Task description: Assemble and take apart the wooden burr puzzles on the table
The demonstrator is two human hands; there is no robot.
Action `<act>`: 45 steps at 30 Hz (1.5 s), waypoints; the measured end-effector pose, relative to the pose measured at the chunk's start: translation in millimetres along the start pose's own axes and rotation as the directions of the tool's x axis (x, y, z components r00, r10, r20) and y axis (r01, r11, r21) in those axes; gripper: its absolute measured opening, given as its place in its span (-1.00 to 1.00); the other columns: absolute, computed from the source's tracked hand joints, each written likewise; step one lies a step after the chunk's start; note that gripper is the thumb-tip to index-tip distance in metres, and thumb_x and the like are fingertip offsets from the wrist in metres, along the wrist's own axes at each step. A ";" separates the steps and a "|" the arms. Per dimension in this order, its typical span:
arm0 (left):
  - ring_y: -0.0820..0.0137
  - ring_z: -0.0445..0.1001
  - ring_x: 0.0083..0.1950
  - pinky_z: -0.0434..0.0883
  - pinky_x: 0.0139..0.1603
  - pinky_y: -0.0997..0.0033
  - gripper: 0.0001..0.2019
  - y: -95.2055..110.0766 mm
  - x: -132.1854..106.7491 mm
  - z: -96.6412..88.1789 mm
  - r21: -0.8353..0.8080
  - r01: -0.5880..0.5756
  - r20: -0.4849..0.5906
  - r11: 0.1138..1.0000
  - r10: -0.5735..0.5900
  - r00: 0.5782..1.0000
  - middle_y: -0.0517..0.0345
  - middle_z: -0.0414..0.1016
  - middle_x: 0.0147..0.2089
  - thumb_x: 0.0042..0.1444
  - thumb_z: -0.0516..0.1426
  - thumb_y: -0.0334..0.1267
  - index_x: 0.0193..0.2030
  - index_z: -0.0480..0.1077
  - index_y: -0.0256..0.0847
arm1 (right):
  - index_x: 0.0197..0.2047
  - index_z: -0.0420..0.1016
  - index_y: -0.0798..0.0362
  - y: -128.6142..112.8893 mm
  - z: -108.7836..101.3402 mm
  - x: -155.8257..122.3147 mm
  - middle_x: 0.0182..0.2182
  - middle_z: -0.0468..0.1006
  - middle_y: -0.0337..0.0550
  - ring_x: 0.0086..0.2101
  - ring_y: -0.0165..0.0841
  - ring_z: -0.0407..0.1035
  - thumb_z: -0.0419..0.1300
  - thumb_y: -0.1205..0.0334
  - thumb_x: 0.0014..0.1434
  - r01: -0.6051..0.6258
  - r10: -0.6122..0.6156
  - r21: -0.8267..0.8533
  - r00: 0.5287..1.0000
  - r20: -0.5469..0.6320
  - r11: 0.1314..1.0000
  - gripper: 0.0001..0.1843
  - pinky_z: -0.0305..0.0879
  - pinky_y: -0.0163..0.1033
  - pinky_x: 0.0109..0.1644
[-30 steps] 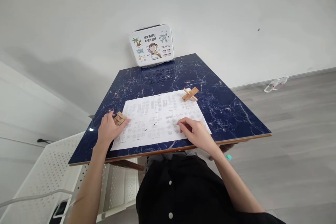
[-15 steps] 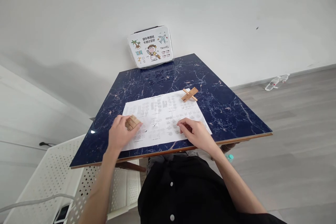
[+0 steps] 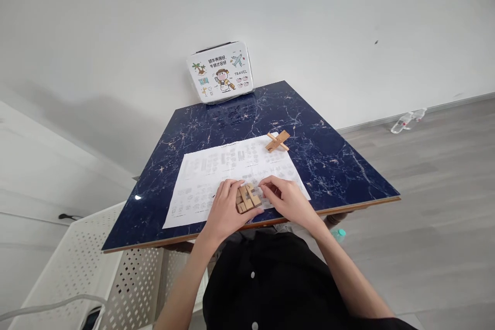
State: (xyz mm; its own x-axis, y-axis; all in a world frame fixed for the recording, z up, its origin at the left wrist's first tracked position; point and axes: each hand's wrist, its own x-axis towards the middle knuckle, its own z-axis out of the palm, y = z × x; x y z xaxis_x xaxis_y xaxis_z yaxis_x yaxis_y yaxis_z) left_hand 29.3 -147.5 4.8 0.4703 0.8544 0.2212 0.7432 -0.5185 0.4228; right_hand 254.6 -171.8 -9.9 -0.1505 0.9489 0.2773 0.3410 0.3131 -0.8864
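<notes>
My left hand [image 3: 225,211] grips a small bundle of notched wooden puzzle pieces [image 3: 247,197] over the near edge of a printed instruction sheet [image 3: 204,178]. My right hand [image 3: 288,198] rests on the sheet just right of the bundle, fingers curled, its fingertips close to the wood. Two more wooden pieces [image 3: 278,141] lie crossed at the sheet's far right corner. Everything lies on a dark blue marbled table [image 3: 332,160].
A white illustrated case [image 3: 220,71] stands against the wall at the table's far edge. A white perforated crate [image 3: 77,268] sits on the floor at left. A plastic bottle [image 3: 406,120] lies on the grey floor by the wall at right.
My left hand carried the wooden bundle from the sheet's left edge rightward to the middle, next to my right hand, which stayed in place.
</notes>
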 end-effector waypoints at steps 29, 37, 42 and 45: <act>0.02 0.50 0.29 0.53 0.21 0.00 -0.30 -12.6 -21.0 -25.7 -0.362 0.239 0.045 0.901 -0.239 0.970 -0.02 0.45 0.35 0.15 0.39 0.09 0.39 0.30 0.10 | 0.39 0.28 -0.14 -3.3 -1.0 -0.1 0.25 0.49 0.03 0.07 -0.11 0.52 0.34 0.10 0.33 0.090 -0.090 0.005 0.993 0.075 0.996 -0.37 0.53 0.00 0.07; 0.00 0.47 0.37 0.37 0.41 -0.12 -0.09 -16.4 -23.5 -27.5 -0.488 0.234 0.068 0.841 -0.230 0.971 -0.04 0.47 0.36 0.07 0.46 0.04 0.48 0.14 0.15 | 0.52 0.16 -0.22 -19.1 -6.5 18.8 0.01 0.66 -0.12 -0.23 -0.26 0.53 0.45 0.12 0.23 0.136 -0.182 0.148 0.913 0.366 0.980 -0.10 0.53 -0.12 -0.08; -0.03 0.48 0.37 0.36 0.42 -0.09 0.00 -18.6 -24.1 -31.7 -0.558 0.233 0.117 0.796 -0.203 0.972 -0.05 0.54 0.31 -0.05 0.52 0.02 0.48 0.15 0.13 | 0.46 0.30 -0.24 -32.8 -13.2 40.1 -0.01 0.68 -0.19 -0.37 -0.37 0.49 0.47 0.16 0.17 0.120 -0.238 0.252 0.822 0.517 0.960 -0.16 0.49 -0.25 -0.22; -0.05 0.50 0.35 0.40 0.38 -0.09 0.04 -21.5 -25.2 -31.8 -0.574 0.235 0.143 0.784 -0.186 0.972 -0.08 0.51 0.34 -0.08 0.54 0.01 0.49 0.14 0.15 | 0.41 0.36 -0.26 -36.4 -15.7 50.0 0.05 0.68 -0.19 -0.47 -0.43 0.47 0.46 0.18 0.18 0.076 -0.244 0.291 0.761 0.601 0.954 -0.23 0.46 -0.29 -0.31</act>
State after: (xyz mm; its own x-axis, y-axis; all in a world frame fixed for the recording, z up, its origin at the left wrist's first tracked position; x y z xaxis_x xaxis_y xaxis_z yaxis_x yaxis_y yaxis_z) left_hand -13.7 -156.8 18.1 0.3866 0.9222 0.0108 0.4202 -0.1865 0.8880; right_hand 249.2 -135.1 42.1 -0.7556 0.6223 0.2047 0.0438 0.3598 -0.9320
